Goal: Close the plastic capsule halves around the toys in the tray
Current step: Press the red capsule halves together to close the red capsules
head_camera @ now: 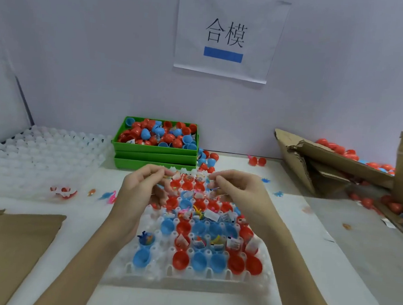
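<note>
A clear plastic tray is set on the white bench, with its cells filled by red and blue capsule halves and small wrapped toys. The nearest row holds empty halves, open side up; the next row carries toys in wrappers, though which toy is which cannot be made out through the blur. Both hands are raised over the far end of the tray. The left hand is seen with its fingers curled and its thumb and forefinger pinched together on something small; the thing itself is hidden by the fingers and cannot be named. The right hand is curled likewise, its grip closed on a small clear packet near the tray's far rows, and what is inside is too blurred to tell. The far rows of the tray are partly covered by both hands.

Behind the tray, stacked green bins are seen, the top one heaped with red and blue capsule pieces. A stack of empty clear trays lies to the left. Torn cardboard is propped on the right, with more capsules half hidden behind it and the box cut off by the frame edge. A paper sign is taped to the wall. A flat cardboard sheet is cut off at the lower left.
</note>
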`<action>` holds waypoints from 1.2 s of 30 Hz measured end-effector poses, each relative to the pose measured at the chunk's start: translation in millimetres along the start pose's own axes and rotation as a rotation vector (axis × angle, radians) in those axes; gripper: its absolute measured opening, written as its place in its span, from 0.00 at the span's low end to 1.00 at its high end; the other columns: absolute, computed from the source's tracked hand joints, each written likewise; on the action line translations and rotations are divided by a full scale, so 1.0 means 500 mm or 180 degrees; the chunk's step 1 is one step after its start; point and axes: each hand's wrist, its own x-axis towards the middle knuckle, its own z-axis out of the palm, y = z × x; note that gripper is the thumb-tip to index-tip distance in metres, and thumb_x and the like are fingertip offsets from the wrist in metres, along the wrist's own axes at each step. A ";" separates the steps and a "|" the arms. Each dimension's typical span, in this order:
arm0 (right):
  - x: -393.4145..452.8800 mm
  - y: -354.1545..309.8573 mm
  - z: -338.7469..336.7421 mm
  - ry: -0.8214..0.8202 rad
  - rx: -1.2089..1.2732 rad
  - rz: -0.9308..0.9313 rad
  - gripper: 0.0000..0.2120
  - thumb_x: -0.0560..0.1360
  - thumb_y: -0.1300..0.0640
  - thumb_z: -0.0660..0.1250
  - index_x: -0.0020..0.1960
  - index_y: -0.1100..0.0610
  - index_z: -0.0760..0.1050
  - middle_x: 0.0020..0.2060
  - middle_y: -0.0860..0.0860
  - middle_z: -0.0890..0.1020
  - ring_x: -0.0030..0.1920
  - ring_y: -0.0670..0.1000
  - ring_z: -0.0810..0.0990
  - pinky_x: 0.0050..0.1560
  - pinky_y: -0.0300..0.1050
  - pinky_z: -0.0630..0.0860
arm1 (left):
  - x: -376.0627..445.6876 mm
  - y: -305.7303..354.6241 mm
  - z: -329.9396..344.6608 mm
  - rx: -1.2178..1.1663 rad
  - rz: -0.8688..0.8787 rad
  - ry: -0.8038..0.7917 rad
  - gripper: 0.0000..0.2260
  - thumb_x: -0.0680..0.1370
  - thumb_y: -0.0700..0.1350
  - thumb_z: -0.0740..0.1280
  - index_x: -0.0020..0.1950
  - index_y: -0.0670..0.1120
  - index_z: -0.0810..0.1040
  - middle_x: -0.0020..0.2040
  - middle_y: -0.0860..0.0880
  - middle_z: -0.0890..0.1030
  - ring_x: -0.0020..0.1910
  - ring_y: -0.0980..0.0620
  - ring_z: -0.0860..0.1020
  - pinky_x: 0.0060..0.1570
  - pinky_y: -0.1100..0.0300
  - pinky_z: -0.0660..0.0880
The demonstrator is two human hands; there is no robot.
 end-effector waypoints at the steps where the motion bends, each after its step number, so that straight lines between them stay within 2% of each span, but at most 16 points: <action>1: -0.009 -0.003 0.015 -0.0160 -0.0403 -0.0191 0.06 0.81 0.56 0.69 0.54 0.52 0.85 0.43 0.45 0.87 0.45 0.46 0.86 0.48 0.37 0.83 | 0.001 -0.001 -0.002 0.0037 -0.0018 0.0022 0.11 0.86 0.39 0.60 0.53 0.39 0.82 0.35 0.47 0.81 0.30 0.53 0.77 0.31 0.59 0.73; 4: -0.031 -0.016 0.036 -0.0863 -0.0940 -0.0612 0.03 0.78 0.54 0.73 0.50 0.51 0.86 0.42 0.43 0.86 0.44 0.45 0.85 0.47 0.38 0.82 | 0.002 -0.002 -0.007 0.0070 -0.0055 0.0065 0.12 0.87 0.40 0.60 0.51 0.40 0.83 0.35 0.48 0.80 0.30 0.54 0.77 0.30 0.62 0.74; 8: -0.058 -0.026 0.044 -0.1974 -0.1658 -0.0678 0.03 0.75 0.51 0.76 0.48 0.48 0.86 0.42 0.39 0.84 0.44 0.42 0.82 0.44 0.31 0.77 | 0.006 -0.003 -0.010 0.0127 -0.0094 0.0107 0.13 0.87 0.42 0.60 0.51 0.40 0.83 0.34 0.48 0.80 0.29 0.53 0.76 0.31 0.61 0.75; 12: -0.079 -0.030 0.050 -0.2200 -0.2043 -0.0747 0.05 0.74 0.49 0.77 0.50 0.45 0.87 0.42 0.35 0.82 0.47 0.37 0.79 0.45 0.26 0.73 | 0.005 -0.007 -0.011 0.0204 -0.0133 0.0036 0.14 0.87 0.44 0.60 0.49 0.41 0.83 0.34 0.48 0.81 0.29 0.52 0.76 0.31 0.60 0.74; 16: -0.090 -0.031 0.062 -0.2275 -0.2126 -0.0787 0.06 0.73 0.49 0.78 0.49 0.47 0.87 0.37 0.34 0.79 0.45 0.35 0.77 0.42 0.24 0.70 | 0.006 -0.007 -0.013 0.0184 -0.0111 -0.0023 0.16 0.87 0.45 0.60 0.47 0.42 0.83 0.34 0.48 0.81 0.29 0.53 0.76 0.30 0.61 0.73; 19: -0.092 -0.032 0.070 -0.2250 -0.2216 -0.0829 0.05 0.74 0.50 0.77 0.49 0.47 0.87 0.40 0.35 0.79 0.48 0.34 0.75 0.45 0.24 0.71 | 0.006 -0.008 -0.013 0.0253 -0.0101 -0.0114 0.16 0.87 0.45 0.60 0.46 0.42 0.83 0.34 0.49 0.81 0.30 0.53 0.76 0.30 0.62 0.73; 21: -0.088 -0.037 0.067 -0.2161 -0.2191 -0.0897 0.04 0.75 0.49 0.76 0.49 0.45 0.86 0.42 0.36 0.81 0.49 0.37 0.77 0.48 0.30 0.75 | 0.006 -0.009 -0.012 0.0409 0.0022 -0.0148 0.16 0.87 0.45 0.61 0.45 0.42 0.82 0.33 0.48 0.81 0.29 0.53 0.76 0.29 0.62 0.72; 24: -0.077 -0.046 0.050 -0.1704 -0.2034 -0.0985 0.04 0.76 0.46 0.74 0.49 0.43 0.84 0.44 0.36 0.81 0.49 0.42 0.78 0.49 0.35 0.76 | 0.003 -0.014 -0.006 0.1044 0.0497 -0.0147 0.15 0.86 0.45 0.63 0.43 0.44 0.82 0.33 0.51 0.81 0.29 0.56 0.77 0.31 0.65 0.72; 26: -0.070 -0.046 0.037 -0.1391 -0.1914 -0.1027 0.02 0.76 0.48 0.74 0.49 0.42 0.83 0.43 0.36 0.81 0.47 0.43 0.78 0.46 0.37 0.76 | 0.000 -0.017 0.000 0.1417 0.0670 -0.0193 0.13 0.85 0.47 0.64 0.45 0.45 0.83 0.37 0.51 0.83 0.33 0.57 0.78 0.35 0.66 0.73; 28: -0.065 -0.042 0.029 -0.1102 -0.1822 -0.1079 0.03 0.76 0.51 0.74 0.48 0.43 0.83 0.43 0.37 0.80 0.45 0.43 0.78 0.44 0.35 0.76 | 0.001 -0.020 0.002 0.1538 0.0613 -0.0355 0.12 0.85 0.49 0.64 0.48 0.46 0.84 0.42 0.49 0.84 0.40 0.54 0.81 0.40 0.63 0.77; 32: -0.056 -0.033 0.027 -0.0756 -0.1697 -0.1209 0.06 0.76 0.57 0.75 0.49 0.46 0.84 0.40 0.35 0.81 0.45 0.40 0.80 0.44 0.29 0.75 | -0.001 -0.019 0.002 0.0888 0.0235 -0.0742 0.10 0.84 0.47 0.66 0.53 0.44 0.85 0.45 0.49 0.86 0.45 0.50 0.85 0.45 0.61 0.82; 36: -0.048 -0.019 0.028 -0.0689 -0.1547 -0.1159 0.06 0.77 0.58 0.74 0.52 0.50 0.84 0.43 0.34 0.83 0.47 0.37 0.83 0.49 0.27 0.77 | -0.001 -0.020 0.002 0.0445 0.0224 -0.0640 0.06 0.82 0.43 0.70 0.54 0.44 0.87 0.48 0.48 0.88 0.50 0.49 0.87 0.52 0.59 0.83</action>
